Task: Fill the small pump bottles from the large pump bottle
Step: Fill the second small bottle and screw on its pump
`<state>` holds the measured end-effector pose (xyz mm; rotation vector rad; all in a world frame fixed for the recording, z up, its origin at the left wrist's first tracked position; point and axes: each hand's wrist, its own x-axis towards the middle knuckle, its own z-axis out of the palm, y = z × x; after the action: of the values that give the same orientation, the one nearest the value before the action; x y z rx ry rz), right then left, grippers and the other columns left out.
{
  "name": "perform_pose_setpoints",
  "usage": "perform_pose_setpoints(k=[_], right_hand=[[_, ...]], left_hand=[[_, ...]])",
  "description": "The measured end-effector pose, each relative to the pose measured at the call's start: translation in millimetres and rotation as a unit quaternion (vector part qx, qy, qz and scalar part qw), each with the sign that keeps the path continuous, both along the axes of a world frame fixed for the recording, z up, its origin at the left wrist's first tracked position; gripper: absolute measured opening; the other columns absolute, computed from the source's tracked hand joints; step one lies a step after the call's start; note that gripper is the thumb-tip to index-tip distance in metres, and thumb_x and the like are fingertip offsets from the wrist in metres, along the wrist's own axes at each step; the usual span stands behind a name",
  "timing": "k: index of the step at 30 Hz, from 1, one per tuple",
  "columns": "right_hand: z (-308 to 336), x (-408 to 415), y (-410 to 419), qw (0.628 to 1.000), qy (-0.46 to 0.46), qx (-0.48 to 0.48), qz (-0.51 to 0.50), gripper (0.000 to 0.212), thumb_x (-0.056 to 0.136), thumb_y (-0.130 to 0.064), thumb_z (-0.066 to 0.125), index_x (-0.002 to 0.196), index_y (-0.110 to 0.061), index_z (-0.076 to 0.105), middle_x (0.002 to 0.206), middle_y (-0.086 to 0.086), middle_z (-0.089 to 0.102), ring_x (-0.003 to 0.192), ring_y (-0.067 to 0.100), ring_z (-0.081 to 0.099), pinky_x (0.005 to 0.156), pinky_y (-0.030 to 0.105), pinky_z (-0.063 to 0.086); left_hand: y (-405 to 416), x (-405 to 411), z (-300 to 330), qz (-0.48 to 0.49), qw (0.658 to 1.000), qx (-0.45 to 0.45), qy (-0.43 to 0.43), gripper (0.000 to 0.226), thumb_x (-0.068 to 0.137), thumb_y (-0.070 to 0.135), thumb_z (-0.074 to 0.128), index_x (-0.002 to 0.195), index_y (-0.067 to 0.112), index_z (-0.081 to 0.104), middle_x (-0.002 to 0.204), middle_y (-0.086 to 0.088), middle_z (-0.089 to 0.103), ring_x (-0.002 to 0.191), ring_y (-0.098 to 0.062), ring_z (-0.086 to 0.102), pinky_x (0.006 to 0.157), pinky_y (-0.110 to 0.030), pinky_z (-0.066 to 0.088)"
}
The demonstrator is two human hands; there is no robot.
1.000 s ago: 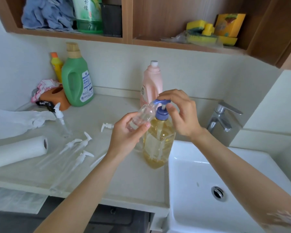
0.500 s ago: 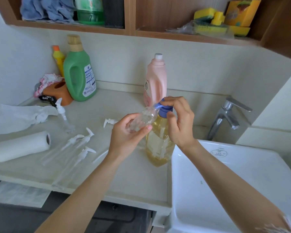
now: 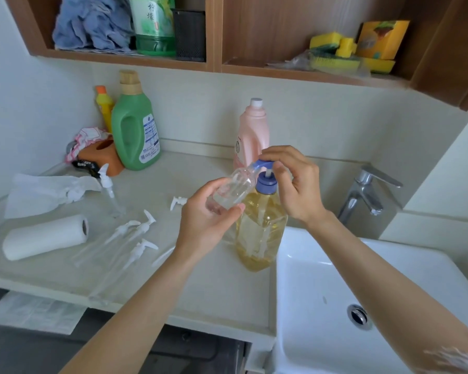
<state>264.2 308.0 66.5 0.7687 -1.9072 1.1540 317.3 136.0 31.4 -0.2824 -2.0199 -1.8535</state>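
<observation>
I note left hand gripping the tilted small bottle at the large pump bottle spout, right hand curled over the pump head; a misaligned mouth risks spilling soap.

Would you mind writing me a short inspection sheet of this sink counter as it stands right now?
Surface: pale counter, beside a white sink.
Job's things: large pump bottle of yellow liquid stands upright at the sink edge; small clear bottle tilted, mouth at the blue spout; more pump bottles lie on the counter.
Clutter: paper towel roll, green jug, pink bottle.
Grippers: left hand holds the small clear bottle; right hand rests on the pump head.
Cables: nothing seen.
Surroundings: faucet, wooden shelf overhead.
</observation>
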Motion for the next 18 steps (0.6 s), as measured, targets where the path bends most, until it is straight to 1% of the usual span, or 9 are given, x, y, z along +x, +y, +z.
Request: perform_pose_setpoints(k=[2, 3, 5, 7, 9, 11, 15, 17, 18], right_hand=[[-9.2, 1.2, -4.5, 1.0, 0.005, -0.01, -0.006, 0.035, 0.092, -0.013, 0.039, 0.098, 0.001, 0.07, 0.105, 0.004, 0.066, 0.104, 0.018, 0.062, 0.091, 0.028, 0.048], [-14.4, 1.9, -7.1, 1.0, 0.008, -0.017, -0.014, 0.034, 0.091, -0.012, 0.039, 0.099, 0.001, 0.069, 0.107, 0.004, 0.066, 0.107, 0.02, 0.061, 0.093, 0.027, 0.046], [-22.1, 2.1, -11.6, 0.999, 0.009, -0.03, -0.023, 0.033, 0.088, -0.01, 0.039, 0.1, 0.002, 0.068, 0.109, 0.003, 0.064, 0.108, 0.022, 0.059, 0.094, 0.022, 0.043], [-27.7, 1.5, -14.0, 0.999, 0.008, -0.039, -0.022, 0.034, 0.085, -0.009, 0.038, 0.099, 0.002, 0.067, 0.108, 0.002, 0.063, 0.106, 0.022, 0.059, 0.092, 0.023, 0.044], [-33.2, 0.9, -14.8, 0.999, 0.019, -0.039, -0.018, 0.035, 0.083, -0.008, 0.036, 0.097, 0.003, 0.066, 0.106, 0.0, 0.061, 0.105, 0.022, 0.059, 0.091, 0.029, 0.046], [-37.1, 1.4, -14.4, 0.999, 0.027, -0.041, -0.007, 0.037, 0.084, -0.009, 0.034, 0.096, 0.004, 0.066, 0.106, 0.001, 0.061, 0.104, 0.023, 0.06, 0.089, 0.036, 0.048], [-31.5, 2.9, -12.4, 0.999, 0.027, -0.023, 0.002, 0.038, 0.092, -0.02, 0.037, 0.095, 0.005, 0.066, 0.105, 0.001, 0.061, 0.103, 0.023, 0.06, 0.087, 0.04, 0.049], [-24.3, 4.3, -9.1, 1.0, 0.023, -0.017, 0.005, 0.038, 0.09, -0.014, 0.034, 0.095, 0.004, 0.067, 0.104, 0.002, 0.063, 0.101, 0.023, 0.061, 0.086, 0.042, 0.049], [-19.2, 4.2, -7.3, 1.0, 0.021, -0.016, 0.006, 0.04, 0.089, -0.012, 0.031, 0.095, 0.003, 0.067, 0.104, 0.003, 0.064, 0.101, 0.022, 0.061, 0.085, 0.041, 0.049]], left_hand=[[1.8, 1.1, -0.6, 0.001, 1.0, 0.006, 0.005, 0.04, 0.074, 0.011, 0.079, 0.102, 0.036, 0.063, 0.088, 0.02, 0.068, 0.064, -0.009, 0.057, 0.063, -0.02, 0.049], [2.8, 0.7, -2.1, 0.001, 1.0, 0.012, 0.005, 0.04, 0.072, 0.016, 0.079, 0.101, 0.038, 0.063, 0.089, 0.019, 0.069, 0.066, -0.011, 0.059, 0.064, -0.022, 0.05], [4.6, -0.9, -5.9, 0.0, 1.0, 0.026, 0.003, 0.038, 0.067, 0.027, 0.077, 0.101, 0.038, 0.064, 0.094, 0.012, 0.07, 0.074, -0.017, 0.064, 0.069, -0.028, 0.053], [4.7, -2.9, -11.4, -0.009, 0.999, 0.04, -0.008, 0.041, 0.064, 0.031, 0.077, 0.104, 0.03, 0.066, 0.097, 0.004, 0.071, 0.081, -0.017, 0.066, 0.071, -0.031, 0.053], [4.0, -4.1, -15.4, -0.007, 0.999, 0.044, -0.025, 0.045, 0.064, 0.028, 0.079, 0.106, 0.022, 0.066, 0.096, 0.002, 0.071, 0.074, -0.013, 0.064, 0.064, -0.025, 0.049], [4.8, -3.1, -17.4, -0.005, 0.998, 0.046, -0.037, 0.043, 0.066, 0.021, 0.079, 0.107, 0.019, 0.066, 0.093, 0.002, 0.071, 0.065, -0.009, 0.059, 0.058, -0.022, 0.044], [5.7, 0.0, -15.5, 0.001, 0.999, 0.03, -0.038, 0.038, 0.066, 0.023, 0.078, 0.101, 0.031, 0.066, 0.088, 0.003, 0.069, 0.063, -0.01, 0.056, 0.057, -0.024, 0.043], [5.0, 1.2, -10.3, 0.004, 0.999, 0.019, -0.04, 0.038, 0.066, 0.026, 0.078, 0.099, 0.038, 0.065, 0.084, 0.009, 0.066, 0.057, -0.009, 0.052, 0.055, -0.023, 0.043], [4.7, 1.1, -7.1, 0.003, 0.999, 0.018, -0.04, 0.038, 0.066, 0.027, 0.077, 0.098, 0.041, 0.064, 0.081, 0.012, 0.064, 0.055, -0.01, 0.05, 0.054, -0.024, 0.044]])
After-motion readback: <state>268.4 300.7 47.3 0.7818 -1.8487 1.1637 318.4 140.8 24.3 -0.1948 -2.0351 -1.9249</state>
